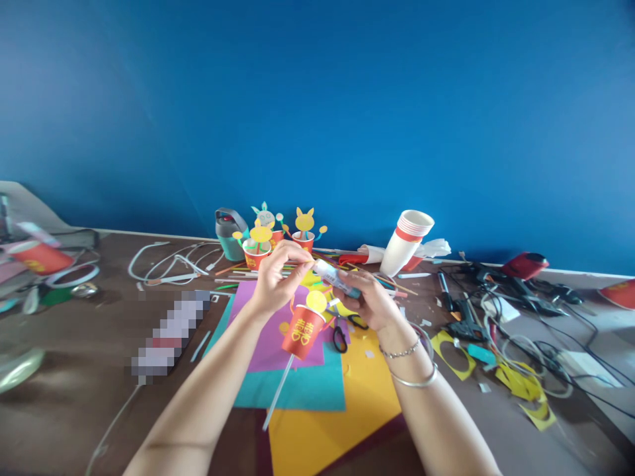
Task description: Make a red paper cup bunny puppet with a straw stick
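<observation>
A clear straw [278, 393] ran from a tilted red cup [306, 344], printed with a yellow 囍, over coloured paper [317, 390] on the bench [74, 324]. Beyond, the right hand [371, 297] gripped a white-and-teal glue stick [327, 272], its label illegible; the left hand [278, 276] pressed thumb and forefinger together, anything between too small to tell.

Red cup [303, 330]: I read the double-happiness sign 囍, yellow, with heart shapes at bottom. White tube [327, 272]: label print too small to read.
</observation>
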`<state>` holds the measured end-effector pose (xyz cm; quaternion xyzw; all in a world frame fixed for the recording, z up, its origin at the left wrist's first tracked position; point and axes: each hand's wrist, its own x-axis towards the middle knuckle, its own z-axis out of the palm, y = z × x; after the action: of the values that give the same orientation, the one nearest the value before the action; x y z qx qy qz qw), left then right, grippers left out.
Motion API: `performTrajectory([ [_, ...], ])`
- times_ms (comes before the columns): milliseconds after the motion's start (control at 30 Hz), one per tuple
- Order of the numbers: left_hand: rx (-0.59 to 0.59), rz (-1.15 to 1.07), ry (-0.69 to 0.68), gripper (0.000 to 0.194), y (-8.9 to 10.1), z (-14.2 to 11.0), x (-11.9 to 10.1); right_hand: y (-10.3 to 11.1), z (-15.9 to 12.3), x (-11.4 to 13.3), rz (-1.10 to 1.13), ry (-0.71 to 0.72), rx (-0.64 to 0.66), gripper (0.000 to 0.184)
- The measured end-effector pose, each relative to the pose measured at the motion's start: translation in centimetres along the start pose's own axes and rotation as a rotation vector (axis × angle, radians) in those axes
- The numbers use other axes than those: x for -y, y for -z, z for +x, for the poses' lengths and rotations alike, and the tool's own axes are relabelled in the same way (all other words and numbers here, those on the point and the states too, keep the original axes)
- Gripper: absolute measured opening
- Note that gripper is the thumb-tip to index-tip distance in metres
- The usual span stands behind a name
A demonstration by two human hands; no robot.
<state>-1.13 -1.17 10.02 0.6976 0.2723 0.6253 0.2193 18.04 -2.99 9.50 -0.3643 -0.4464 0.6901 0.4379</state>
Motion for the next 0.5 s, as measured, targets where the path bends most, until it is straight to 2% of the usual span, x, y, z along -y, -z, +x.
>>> performTrajectory([
  [167,-0.087,-0.250,0.241,0.020,-0.6,-0.1,-0.3,0.9,0.4,0.0,-0.004,0.020,-0.102,0.037],
  [333,-0.135,-0.415,0.498,0.027,-0.7,-0.1,0.0,1.4,0.4,0.3,-0.084,0.089,-0.122,0.034],
  [433,-0.141,-0.411,0.545,0.029,-0.7,0.0,0.1,2.2,0.6,0.4,-0.230,0.200,-0.186,0.034],
  [500,-0.116,-0.365,0.569,0.028,-0.8,0.0,0.1,3.2,1.1,0.1,-0.461,0.239,-0.251,0.033],
])
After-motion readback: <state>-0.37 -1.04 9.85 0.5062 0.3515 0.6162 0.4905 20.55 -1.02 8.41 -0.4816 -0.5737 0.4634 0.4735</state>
